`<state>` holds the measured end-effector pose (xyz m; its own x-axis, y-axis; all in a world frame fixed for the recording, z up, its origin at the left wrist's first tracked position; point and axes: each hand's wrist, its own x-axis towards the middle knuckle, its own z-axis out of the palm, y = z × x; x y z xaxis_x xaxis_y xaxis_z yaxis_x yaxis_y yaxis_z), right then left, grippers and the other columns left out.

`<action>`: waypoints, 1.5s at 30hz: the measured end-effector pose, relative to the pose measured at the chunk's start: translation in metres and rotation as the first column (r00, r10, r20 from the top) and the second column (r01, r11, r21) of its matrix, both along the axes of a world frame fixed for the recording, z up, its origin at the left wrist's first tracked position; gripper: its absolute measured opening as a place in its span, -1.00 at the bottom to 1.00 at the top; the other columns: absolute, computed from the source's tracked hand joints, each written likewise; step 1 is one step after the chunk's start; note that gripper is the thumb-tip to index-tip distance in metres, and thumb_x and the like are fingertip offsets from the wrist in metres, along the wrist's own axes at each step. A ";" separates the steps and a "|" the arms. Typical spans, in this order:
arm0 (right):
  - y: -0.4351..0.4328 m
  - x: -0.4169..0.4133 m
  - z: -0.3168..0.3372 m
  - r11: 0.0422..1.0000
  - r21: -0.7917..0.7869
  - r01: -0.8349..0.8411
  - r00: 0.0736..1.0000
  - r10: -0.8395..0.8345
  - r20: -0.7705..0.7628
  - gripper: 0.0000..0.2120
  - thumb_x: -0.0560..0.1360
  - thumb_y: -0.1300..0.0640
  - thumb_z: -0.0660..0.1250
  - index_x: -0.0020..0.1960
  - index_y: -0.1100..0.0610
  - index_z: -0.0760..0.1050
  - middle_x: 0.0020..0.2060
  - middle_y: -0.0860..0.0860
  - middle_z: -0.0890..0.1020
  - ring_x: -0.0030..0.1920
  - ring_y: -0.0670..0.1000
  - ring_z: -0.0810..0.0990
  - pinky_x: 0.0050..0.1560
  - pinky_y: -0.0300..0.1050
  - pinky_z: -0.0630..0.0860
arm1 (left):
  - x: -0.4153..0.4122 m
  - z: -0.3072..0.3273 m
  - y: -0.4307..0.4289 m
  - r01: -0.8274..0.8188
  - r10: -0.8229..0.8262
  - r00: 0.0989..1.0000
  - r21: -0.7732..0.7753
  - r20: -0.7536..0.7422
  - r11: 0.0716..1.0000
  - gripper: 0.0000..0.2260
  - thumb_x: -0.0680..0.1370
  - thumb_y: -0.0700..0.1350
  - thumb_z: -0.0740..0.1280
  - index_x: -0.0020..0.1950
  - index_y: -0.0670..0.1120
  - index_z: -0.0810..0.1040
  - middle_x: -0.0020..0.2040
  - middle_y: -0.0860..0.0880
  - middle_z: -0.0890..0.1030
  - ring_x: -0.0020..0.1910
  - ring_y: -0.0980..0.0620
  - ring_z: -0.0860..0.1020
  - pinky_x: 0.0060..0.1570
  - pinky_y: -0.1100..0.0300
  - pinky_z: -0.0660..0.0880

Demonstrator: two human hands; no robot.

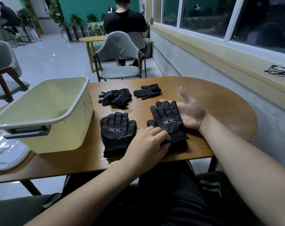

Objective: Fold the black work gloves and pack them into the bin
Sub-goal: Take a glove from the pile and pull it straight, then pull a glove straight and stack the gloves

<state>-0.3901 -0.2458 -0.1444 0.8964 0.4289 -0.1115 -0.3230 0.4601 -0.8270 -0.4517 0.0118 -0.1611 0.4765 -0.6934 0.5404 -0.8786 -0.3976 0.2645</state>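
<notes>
Nearest, the left hand (148,144) pinches the cuff of the dotted glove (168,121). That glove points away from the person, and its finger end lies on the flat, open right hand (191,114). The bin (65,136) sits off left, past a second glove (118,131).

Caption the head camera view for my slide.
Left hand pinches the cuff of a black glove, right hand open beneath it, bin alongside.

Black white-dotted gloves (167,119); pale-yellow bin (45,111).
</notes>
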 end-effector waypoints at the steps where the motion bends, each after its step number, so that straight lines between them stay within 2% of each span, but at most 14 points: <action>1: 0.000 0.000 0.000 1.000 0.010 0.003 1.000 -0.003 -0.004 -0.05 0.62 -0.52 0.03 0.68 0.22 0.16 0.61 0.27 0.32 0.62 0.27 0.29 0.65 0.32 0.08 | -0.001 0.000 0.000 0.001 -0.001 1.000 0.001 0.002 1.000 -0.90 0.61 0.02 0.36 0.04 0.01 0.60 -0.03 0.08 0.59 0.00 -0.06 0.55 0.00 -0.10 0.52; 7: -0.003 -0.001 0.001 0.998 0.008 0.058 0.998 -0.058 -0.025 -0.09 0.63 -0.49 0.06 0.67 0.20 0.16 0.58 0.30 0.36 0.60 0.30 0.33 0.64 0.38 0.08 | -0.002 -0.001 0.005 0.047 -0.047 0.999 -0.001 0.004 0.999 -0.92 0.62 -0.02 0.39 0.05 -0.01 0.61 0.01 0.07 0.58 0.01 -0.07 0.55 0.04 -0.07 0.51; 11: -0.004 -0.001 0.002 0.991 0.069 0.119 0.993 -0.118 -0.017 -0.11 0.63 -0.46 0.09 0.67 0.19 0.13 0.58 0.33 0.35 0.59 0.35 0.33 0.64 0.40 0.06 | -0.002 -0.001 0.008 0.068 -0.068 0.998 0.015 0.004 0.998 -0.92 0.63 -0.02 0.40 0.06 0.00 0.61 0.03 0.08 0.57 0.04 -0.04 0.54 0.07 -0.05 0.50; 15: -0.005 0.000 0.005 0.952 0.134 0.276 0.960 -0.280 0.012 -0.18 0.67 -0.37 0.10 0.64 0.26 0.18 0.53 0.32 0.43 0.54 0.31 0.42 0.60 0.37 0.19 | -0.001 -0.001 0.008 0.072 -0.072 0.997 0.027 -0.007 0.997 -0.91 0.62 0.00 0.41 0.07 0.02 0.61 0.05 0.10 0.57 0.05 -0.03 0.53 0.10 -0.03 0.50; 19: -0.005 0.002 0.004 0.863 0.191 0.467 0.880 -0.475 -0.003 -0.27 0.66 -0.23 0.24 0.59 0.30 0.28 0.44 0.35 0.52 0.47 0.32 0.52 0.59 0.24 0.31 | -0.002 0.000 0.009 0.070 -0.070 0.998 0.026 -0.006 0.997 -0.91 0.62 0.00 0.41 0.07 0.01 0.61 0.06 0.09 0.57 0.06 -0.03 0.53 0.11 -0.01 0.50; 25: 0.000 0.001 0.005 0.765 0.013 0.644 0.762 -0.642 0.084 -0.33 0.63 -0.16 0.31 0.52 0.31 0.40 0.31 0.29 0.65 0.37 0.22 0.63 0.48 0.09 0.49 | -0.002 -0.002 0.008 0.049 -0.049 0.999 0.007 -0.009 0.999 -0.92 0.57 -0.05 0.39 0.03 -0.01 0.57 0.05 0.07 0.56 0.04 -0.06 0.54 0.08 -0.07 0.50; 30: 0.004 0.002 0.002 0.689 -0.109 0.717 0.696 -0.699 0.163 -0.46 0.62 -0.13 0.34 0.38 0.28 0.52 0.21 0.25 0.71 0.33 0.17 0.66 0.45 0.07 0.53 | -0.005 -0.002 0.006 0.026 -0.026 1.000 0.002 0.003 1.000 -0.89 0.54 -0.01 0.39 -0.02 -0.02 0.57 0.04 0.07 0.58 0.06 -0.07 0.55 0.08 -0.07 0.50; 36: 0.011 0.003 0.002 0.669 -0.198 0.716 0.698 -0.681 0.221 -0.57 0.65 -0.13 0.32 0.25 0.22 0.58 0.15 0.22 0.74 0.28 0.14 0.69 0.44 0.08 0.52 | -0.002 0.006 0.004 0.007 -0.005 0.998 0.027 -0.058 1.000 -0.77 0.59 0.19 0.36 -0.04 0.04 0.56 -0.03 0.12 0.56 0.04 -0.01 0.50 0.12 -0.10 0.48; 42: 0.013 0.002 0.003 0.669 -0.215 0.712 0.702 -0.670 0.241 -0.51 0.62 -0.16 0.33 0.29 0.25 0.57 0.15 0.23 0.74 0.28 0.14 0.69 0.46 0.10 0.51 | 0.023 0.034 -0.002 -0.009 0.005 0.995 -0.033 -0.099 0.999 -0.85 0.62 0.07 0.40 0.05 0.01 0.57 -0.05 0.09 0.58 -0.06 0.06 0.49 -0.05 0.10 0.42; 45: 0.013 0.001 0.003 0.664 -0.225 0.713 0.701 -0.666 0.256 -0.46 0.63 -0.16 0.33 0.33 0.29 0.55 0.16 0.23 0.73 0.28 0.15 0.69 0.45 0.11 0.51 | 0.045 0.048 -0.003 -0.035 0.041 0.991 0.046 -0.127 0.998 -0.85 0.61 0.07 0.42 0.07 0.02 0.60 -0.03 0.09 0.62 -0.05 0.07 0.52 -0.04 0.13 0.42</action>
<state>-0.3887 -0.2330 -0.1418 0.9363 -0.3500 0.0284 0.1188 0.2395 -0.9636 -0.4066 0.0086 -0.1134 0.5660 -0.6948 0.4437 -0.8229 -0.4435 0.3552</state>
